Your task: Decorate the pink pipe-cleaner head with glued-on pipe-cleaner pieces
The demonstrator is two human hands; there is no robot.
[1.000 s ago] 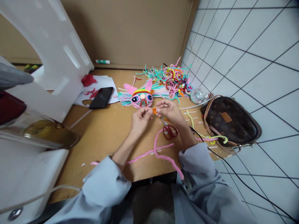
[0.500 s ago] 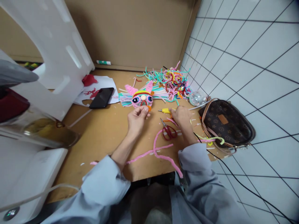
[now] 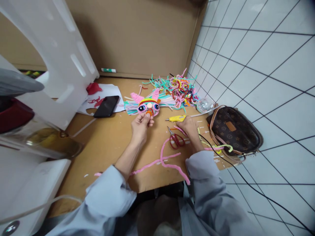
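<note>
My left hand (image 3: 140, 127) pinches a small orange piece (image 3: 149, 112) between thumb and fingers. Just behind it lies a face-like craft (image 3: 148, 101) with pink ears, blue eyes and a yellow and red band; my fingers overlap its lower edge. My right hand (image 3: 189, 126) is closed around the back of a yellow glue gun (image 3: 176, 118), its nozzle pointing left towards my left hand. Red-handled scissors (image 3: 176, 141) rest on the table, in front of the glue gun. Pink pipe cleaners (image 3: 169, 165) lie nearer to me.
A tangled heap of coloured pipe cleaners (image 3: 180, 87) sits at the back. A black phone (image 3: 107, 106) rests partly on white paper (image 3: 114, 90). On the right are a clear round object (image 3: 204, 105), a brown patterned bag (image 3: 236, 129) and a black cable (image 3: 246, 180). A jar (image 3: 52, 141) stands left.
My left hand has shifted slightly left with the orange piece, now overlapping the lower face. The glue gun in my right hand shows more of its yellow body. The view has tilted a little.
</note>
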